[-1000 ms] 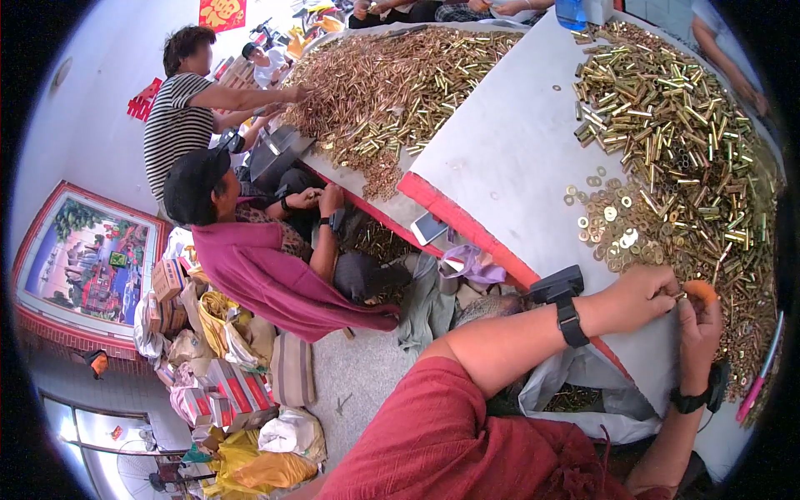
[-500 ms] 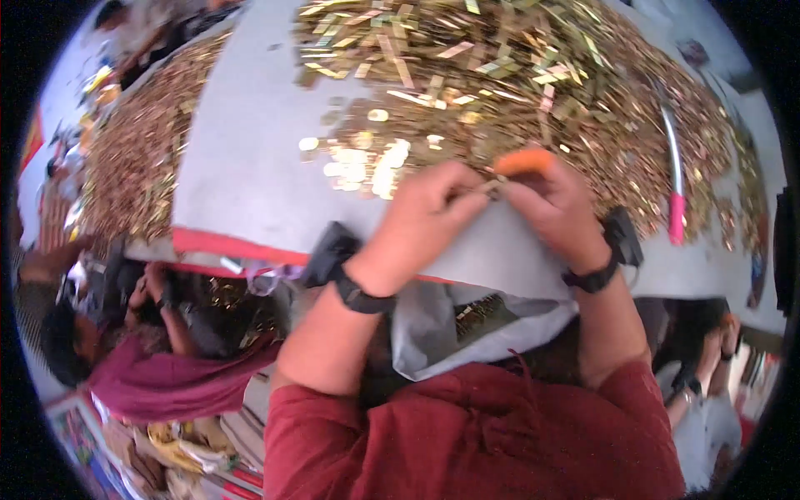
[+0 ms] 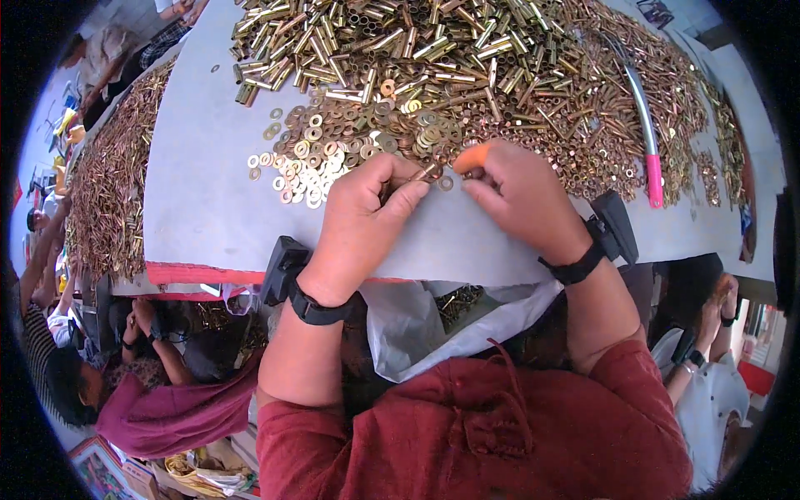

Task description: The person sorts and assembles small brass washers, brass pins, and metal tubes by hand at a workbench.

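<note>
My left hand (image 3: pixel 367 212) is closed, its thumb and fingers pinching a brass-coloured bolt (image 3: pixel 428 173) whose end points to the right. Most of that bolt is hidden inside the fingers. A short gap away, my right hand (image 3: pixel 521 196) is pinched too, with an orange cover (image 3: pixel 473 157) on its index finger. Between its fingertips shows a small coppery nut (image 3: pixel 473 173), mostly hidden. A loose washer (image 3: pixel 446 183) lies on the table between the hands. Just beyond my left hand spreads a heap of flat washers (image 3: pixel 312 167); nuts (image 3: pixel 583 162) are heaped beyond my right hand.
Metal sleeves (image 3: pixel 333 46) pile up at the far side of the grey table (image 3: pixel 217 192). Bolts (image 3: pixel 667 92) lie heaped at right, near a metal tool with a pink handle (image 3: pixel 654 179). A whitish sack (image 3: pixel 400 337) hangs below the table edge. Other people (image 3: pixel 167 408) sit nearby.
My hands have drawn apart; before, their fingertips met around a small piece. The left hand now holds the bolt alone, and the right has moved slightly away. The whole view has shifted.
</note>
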`<state>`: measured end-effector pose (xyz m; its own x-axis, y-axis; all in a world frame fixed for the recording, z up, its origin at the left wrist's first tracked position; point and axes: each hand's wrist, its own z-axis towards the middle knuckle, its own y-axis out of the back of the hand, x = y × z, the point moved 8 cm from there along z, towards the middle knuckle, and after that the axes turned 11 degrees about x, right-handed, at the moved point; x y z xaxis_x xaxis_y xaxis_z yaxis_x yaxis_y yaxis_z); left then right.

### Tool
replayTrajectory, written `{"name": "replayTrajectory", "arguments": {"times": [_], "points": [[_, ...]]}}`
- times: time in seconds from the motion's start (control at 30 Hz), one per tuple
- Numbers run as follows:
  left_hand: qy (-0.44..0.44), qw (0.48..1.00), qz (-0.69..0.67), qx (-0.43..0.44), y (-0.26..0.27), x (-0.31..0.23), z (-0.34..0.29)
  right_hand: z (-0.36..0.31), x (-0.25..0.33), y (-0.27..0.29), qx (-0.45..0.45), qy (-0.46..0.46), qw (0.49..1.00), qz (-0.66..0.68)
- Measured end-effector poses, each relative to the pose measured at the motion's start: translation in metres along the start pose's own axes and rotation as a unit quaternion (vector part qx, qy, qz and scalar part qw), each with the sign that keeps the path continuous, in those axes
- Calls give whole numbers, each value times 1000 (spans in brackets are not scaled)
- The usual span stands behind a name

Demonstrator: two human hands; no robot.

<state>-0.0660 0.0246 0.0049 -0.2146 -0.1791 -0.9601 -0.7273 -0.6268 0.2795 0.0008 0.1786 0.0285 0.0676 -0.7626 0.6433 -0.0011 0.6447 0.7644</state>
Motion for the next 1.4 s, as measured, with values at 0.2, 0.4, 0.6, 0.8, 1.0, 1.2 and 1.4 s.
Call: {"name": "replayTrajectory", "arguments": {"times": [0.2,0.4,0.6,0.8,1.0,1.2,1.4], "points": [[14,1000,-10,0,0,2,0,-2,27,-10,-37,53,982,-179],[6,1000,4,10,-1,1,0,1,15,-7,-102,63,985,-122],[21,999,-5,26,-3,1,1,1,22,-1,-123,88,988,-36],[2,1000,-9,24,0,3,2,0,28,-1,-142,115,981,-58],[-15,999,-4,41,-3,0,1,6,1,-13,-8,-36,977,212],[-36,997,5,65,-7,-5,2,6,-5,-26,27,-55,946,318],[-17,999,-14,48,-4,1,2,1,11,-7,12,11,999,-46]]}}
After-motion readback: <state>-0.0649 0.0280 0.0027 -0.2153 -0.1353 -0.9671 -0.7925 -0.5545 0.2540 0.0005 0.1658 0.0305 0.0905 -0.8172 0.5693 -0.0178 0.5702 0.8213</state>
